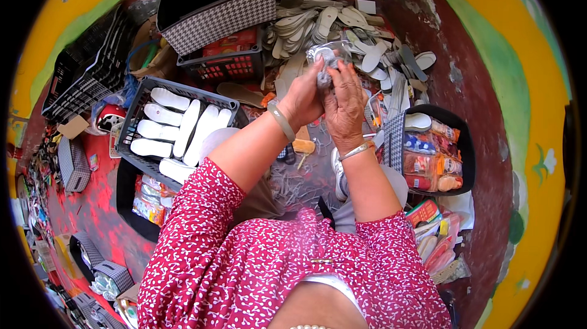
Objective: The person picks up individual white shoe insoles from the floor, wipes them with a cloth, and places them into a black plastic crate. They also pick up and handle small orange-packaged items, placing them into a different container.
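Clear crinkly plastic packet (329, 55) sits pinched between her left hand (304, 98) and right hand (344, 104), raised beyond the dark crate of white insoles (177, 126), seemingly half-handled.

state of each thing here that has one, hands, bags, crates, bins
left hand: closed on the clear plastic bag
right hand: gripping the same bag
clear plastic bag: held up off the floor, crumpled, a pale item inside
dark crate: open, filled with white insoles
houndstooth bin: tipped on its side
black tray: full of wrapped packets
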`<state>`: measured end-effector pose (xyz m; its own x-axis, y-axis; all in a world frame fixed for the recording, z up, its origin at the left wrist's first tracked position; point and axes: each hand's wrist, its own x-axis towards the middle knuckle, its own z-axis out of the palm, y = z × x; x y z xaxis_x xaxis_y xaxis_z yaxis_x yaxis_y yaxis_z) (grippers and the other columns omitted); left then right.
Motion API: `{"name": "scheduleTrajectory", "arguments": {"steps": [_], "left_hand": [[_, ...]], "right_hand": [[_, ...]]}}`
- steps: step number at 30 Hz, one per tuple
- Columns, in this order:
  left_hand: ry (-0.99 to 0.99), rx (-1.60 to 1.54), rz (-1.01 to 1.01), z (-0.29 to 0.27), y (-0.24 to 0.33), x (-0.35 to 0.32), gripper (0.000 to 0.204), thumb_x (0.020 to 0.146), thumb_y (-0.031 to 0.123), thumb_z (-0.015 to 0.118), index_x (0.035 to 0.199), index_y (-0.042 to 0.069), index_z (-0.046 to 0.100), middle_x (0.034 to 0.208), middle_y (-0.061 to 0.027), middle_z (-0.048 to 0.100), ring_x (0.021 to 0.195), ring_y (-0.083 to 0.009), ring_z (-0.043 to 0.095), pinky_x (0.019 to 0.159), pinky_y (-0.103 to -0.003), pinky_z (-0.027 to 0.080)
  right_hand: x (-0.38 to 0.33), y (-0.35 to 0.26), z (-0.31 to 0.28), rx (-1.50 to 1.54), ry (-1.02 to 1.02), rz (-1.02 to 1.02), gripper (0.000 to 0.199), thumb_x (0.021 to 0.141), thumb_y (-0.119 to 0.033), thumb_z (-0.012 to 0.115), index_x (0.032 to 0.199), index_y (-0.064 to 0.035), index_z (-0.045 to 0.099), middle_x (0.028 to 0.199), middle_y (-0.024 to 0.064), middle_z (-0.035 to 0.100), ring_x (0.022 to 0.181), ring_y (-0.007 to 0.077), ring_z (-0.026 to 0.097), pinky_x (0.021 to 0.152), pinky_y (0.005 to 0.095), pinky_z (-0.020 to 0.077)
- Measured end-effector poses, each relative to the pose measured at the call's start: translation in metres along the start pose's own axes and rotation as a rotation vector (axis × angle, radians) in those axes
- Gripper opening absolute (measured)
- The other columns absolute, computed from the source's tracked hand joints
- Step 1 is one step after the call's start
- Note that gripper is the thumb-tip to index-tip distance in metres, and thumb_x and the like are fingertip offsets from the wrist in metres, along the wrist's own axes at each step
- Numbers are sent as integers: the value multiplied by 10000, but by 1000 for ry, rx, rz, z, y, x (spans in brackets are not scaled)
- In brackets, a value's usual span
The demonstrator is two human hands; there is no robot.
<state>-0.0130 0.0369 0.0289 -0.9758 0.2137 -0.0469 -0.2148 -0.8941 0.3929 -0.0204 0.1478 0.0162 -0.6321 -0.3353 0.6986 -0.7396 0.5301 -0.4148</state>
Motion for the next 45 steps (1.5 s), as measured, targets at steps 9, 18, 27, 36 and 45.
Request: {"name": "scheduleTrajectory", "arguments": {"steps": [9,18,27,36,45], "left_hand": [[-228,95,-99,-19,-7,2,496,954,367,304,1322,37,346,1329,-113,408,1200,-237,418,1025,-372,298],[-18,160,7,-5,4,2,442,937,354,369,1270,65,398,1126,-148,539,1043,-271,539,908,-432,420],[-34,417,20,2,-14,-1,337,918,175,464,1238,90,401,1139,-53,520,999,-162,547,830,-318,477],[-41,249,218,-23,5,15,268,918,117,442,1179,54,459,1108,-102,554,983,-192,565,844,-313,480],[155,79,343,-26,44,12,355,933,131,366,1271,52,295,1226,-223,469,1133,-400,474,922,-532,417]], "right_hand": [[16,13,-12,99,157,51,328,783,-92,582,1111,-103,592,1180,130,560,1113,338,509,907,389,412],[9,84,-17,742,208,813,239,844,-78,551,1072,-11,575,1011,108,620,901,232,584,808,304,456],[25,8,-31,173,117,-40,358,722,10,592,1060,-102,624,1135,93,565,1059,292,512,929,372,408],[24,7,-19,213,-64,-46,318,711,3,582,1000,-113,646,1092,104,598,1035,309,536,934,388,402],[6,5,-16,231,-231,-75,261,658,33,543,877,-63,648,984,112,616,956,305,554,869,380,434]]}}
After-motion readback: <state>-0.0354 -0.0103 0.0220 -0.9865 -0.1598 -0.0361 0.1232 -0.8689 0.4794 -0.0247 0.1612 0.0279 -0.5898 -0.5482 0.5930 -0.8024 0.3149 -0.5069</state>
